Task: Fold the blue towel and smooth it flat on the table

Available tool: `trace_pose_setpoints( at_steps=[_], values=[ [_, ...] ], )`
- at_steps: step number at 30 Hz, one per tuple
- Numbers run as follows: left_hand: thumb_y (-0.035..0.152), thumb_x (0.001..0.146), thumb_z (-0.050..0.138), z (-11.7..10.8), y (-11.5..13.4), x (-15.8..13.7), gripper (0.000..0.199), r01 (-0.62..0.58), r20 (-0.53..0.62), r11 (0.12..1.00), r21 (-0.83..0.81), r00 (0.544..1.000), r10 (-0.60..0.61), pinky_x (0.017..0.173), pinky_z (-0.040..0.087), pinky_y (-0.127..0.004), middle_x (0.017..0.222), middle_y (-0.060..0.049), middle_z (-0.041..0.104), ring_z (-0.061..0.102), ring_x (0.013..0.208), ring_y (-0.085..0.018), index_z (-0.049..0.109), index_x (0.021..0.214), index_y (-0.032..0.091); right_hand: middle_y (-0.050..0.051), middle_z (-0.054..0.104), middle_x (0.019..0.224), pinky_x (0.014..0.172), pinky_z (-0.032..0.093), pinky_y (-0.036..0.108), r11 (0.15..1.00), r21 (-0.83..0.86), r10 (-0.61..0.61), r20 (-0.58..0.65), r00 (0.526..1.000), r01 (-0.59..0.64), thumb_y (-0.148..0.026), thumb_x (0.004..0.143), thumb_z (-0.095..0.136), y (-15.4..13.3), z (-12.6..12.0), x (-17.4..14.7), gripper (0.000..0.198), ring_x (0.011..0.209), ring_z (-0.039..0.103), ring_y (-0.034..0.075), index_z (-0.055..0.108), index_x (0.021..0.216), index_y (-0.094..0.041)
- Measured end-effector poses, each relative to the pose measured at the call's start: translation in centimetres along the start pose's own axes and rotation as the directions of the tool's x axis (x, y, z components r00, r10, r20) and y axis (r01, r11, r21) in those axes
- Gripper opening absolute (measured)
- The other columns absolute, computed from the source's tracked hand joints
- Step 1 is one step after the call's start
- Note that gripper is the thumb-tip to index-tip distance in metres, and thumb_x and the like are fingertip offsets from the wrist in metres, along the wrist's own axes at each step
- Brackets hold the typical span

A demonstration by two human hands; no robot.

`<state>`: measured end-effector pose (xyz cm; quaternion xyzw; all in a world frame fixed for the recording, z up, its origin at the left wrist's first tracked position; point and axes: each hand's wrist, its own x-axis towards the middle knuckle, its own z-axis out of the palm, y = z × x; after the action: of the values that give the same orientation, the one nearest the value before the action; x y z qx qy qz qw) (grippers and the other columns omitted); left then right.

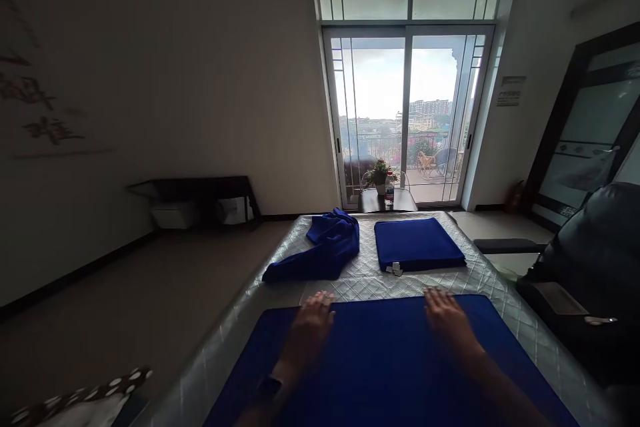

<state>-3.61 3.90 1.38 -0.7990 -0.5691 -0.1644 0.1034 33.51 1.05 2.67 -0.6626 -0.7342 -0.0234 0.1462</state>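
A blue cloth [377, 360] lies spread flat over the near part of the covered table. My left hand [313, 323] rests palm down near its far left edge, fingers stretched out; a dark watch is on that wrist. Near the far edge on the right, my right hand [445, 313] lies flat too, fingers extended. Neither hand holds anything. Beyond them sits a neatly folded stack of blue cloth [419, 243] with white tags at its near edge. Left of that stack, another blue cloth [333, 247] is heaped and crumpled.
A silver quilted cover [360, 288] drapes the table. At its far end a small dark table [370, 201] bears a plant [381, 173] and a bottle [389, 190]. A black chair [595, 247] stands on the right; polka-dot fabric [115, 387] is at lower left.
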Motion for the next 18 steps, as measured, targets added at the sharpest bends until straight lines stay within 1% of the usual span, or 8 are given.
trace_pose_setpoints(
  at_steps=[2, 4, 5, 7, 9, 12, 15, 18],
  values=[
    [0.034, 0.107, 0.032, 0.5, 5.3, 1.4, 0.049, -0.128, 0.033, 0.986, -0.109, 0.991, 0.132, 0.12, 0.042, -0.046, 0.148, -0.01, 0.064, 0.055, 0.14, -0.027, 0.062, 0.143, 0.021, 0.009, 0.043, 0.163, 0.127, 0.024, 0.045, 0.982, 0.12, -0.154, 0.049, 0.987, 0.148, -0.035, 0.106, 0.032, -4.8, 0.9, 0.4, 0.055, 0.154, 0.034, 0.027, 0.045, 0.157, -0.019],
    [0.033, 0.107, 0.032, 1.5, 9.2, 2.3, 0.049, -0.171, 0.062, 0.968, -0.183, 0.981, 0.185, 0.12, 0.043, -0.047, 0.149, -0.011, 0.062, 0.054, 0.142, -0.026, 0.06, 0.144, 0.019, 0.007, 0.037, 0.165, 0.128, 0.023, 0.044, 0.959, 0.202, -0.222, 0.109, 0.969, 0.197, -0.034, 0.105, 0.027, -8.5, 1.8, 0.7, 0.058, 0.155, 0.03, 0.025, 0.04, 0.159, -0.017],
    [0.035, 0.108, 0.032, 2.0, 10.3, 2.5, 0.05, -0.167, 0.082, 0.965, -0.201, 0.979, 0.187, 0.121, 0.042, -0.047, 0.151, -0.012, 0.06, 0.052, 0.143, -0.027, 0.058, 0.146, 0.017, 0.008, 0.035, 0.166, 0.128, 0.023, 0.044, 0.957, 0.22, -0.225, 0.145, 0.964, 0.19, -0.034, 0.105, 0.026, -9.6, 2.2, 0.8, 0.059, 0.156, 0.029, 0.025, 0.039, 0.16, -0.016],
    [0.041, 0.109, 0.031, 2.7, 10.7, 2.4, 0.054, -0.136, 0.122, 0.968, -0.213, 0.979, 0.164, 0.122, 0.04, -0.048, 0.156, -0.014, 0.055, 0.048, 0.147, -0.027, 0.054, 0.15, 0.016, 0.01, 0.032, 0.167, 0.129, 0.02, 0.045, 0.965, 0.217, -0.191, 0.202, 0.961, 0.146, -0.037, 0.105, 0.025, -10.0, 2.7, 0.7, 0.062, 0.157, 0.026, 0.024, 0.036, 0.16, -0.013],
    [0.048, 0.108, 0.031, 2.8, 9.0, 1.9, 0.058, -0.114, 0.161, 0.971, -0.21, 0.976, 0.149, 0.123, 0.038, -0.05, 0.16, -0.012, 0.05, 0.043, 0.15, -0.028, 0.048, 0.155, 0.019, 0.01, 0.031, 0.168, 0.129, 0.018, 0.046, 0.975, 0.197, -0.149, 0.216, 0.965, 0.107, -0.045, 0.105, 0.024, -8.1, 2.7, 0.5, 0.065, 0.158, 0.023, 0.023, 0.033, 0.161, -0.013],
    [0.05, 0.108, 0.03, 1.9, 4.5, 0.8, 0.059, -0.07, 0.226, 0.98, -0.184, 0.968, 0.112, 0.125, 0.033, -0.051, 0.164, -0.01, 0.043, 0.035, 0.154, -0.028, 0.041, 0.159, 0.022, 0.007, 0.031, 0.169, 0.13, 0.017, 0.045, 0.988, 0.153, -0.063, 0.19, 0.98, 0.034, -0.052, 0.105, 0.023, -3.0, 2.3, -0.3, 0.067, 0.158, 0.02, 0.021, 0.031, 0.162, -0.017],
    [0.048, 0.108, 0.03, 0.6, -0.6, -0.5, 0.06, 0.038, 0.289, 0.992, -0.117, 0.957, -0.003, 0.127, 0.029, -0.049, 0.166, -0.01, 0.04, 0.031, 0.156, -0.027, 0.04, 0.16, 0.02, 0.008, 0.032, 0.168, 0.129, 0.018, 0.045, 0.996, 0.061, 0.053, 0.158, 0.986, -0.063, -0.053, 0.105, 0.023, 3.3, 2.1, -1.3, 0.069, 0.158, 0.021, 0.022, 0.033, 0.161, -0.015],
    [0.046, 0.107, 0.031, 0.2, -5.4, -2.0, 0.06, 0.16, 0.314, 0.987, -0.026, 0.938, -0.144, 0.127, 0.027, -0.047, 0.165, -0.011, 0.041, 0.031, 0.156, -0.026, 0.042, 0.159, 0.016, 0.012, 0.035, 0.167, 0.128, 0.021, 0.049, 0.991, -0.034, 0.129, 0.106, 0.986, -0.126, -0.044, 0.103, 0.025, 8.9, 2.6, -1.9, 0.067, 0.157, 0.025, 0.025, 0.037, 0.159, -0.009]
  ],
)
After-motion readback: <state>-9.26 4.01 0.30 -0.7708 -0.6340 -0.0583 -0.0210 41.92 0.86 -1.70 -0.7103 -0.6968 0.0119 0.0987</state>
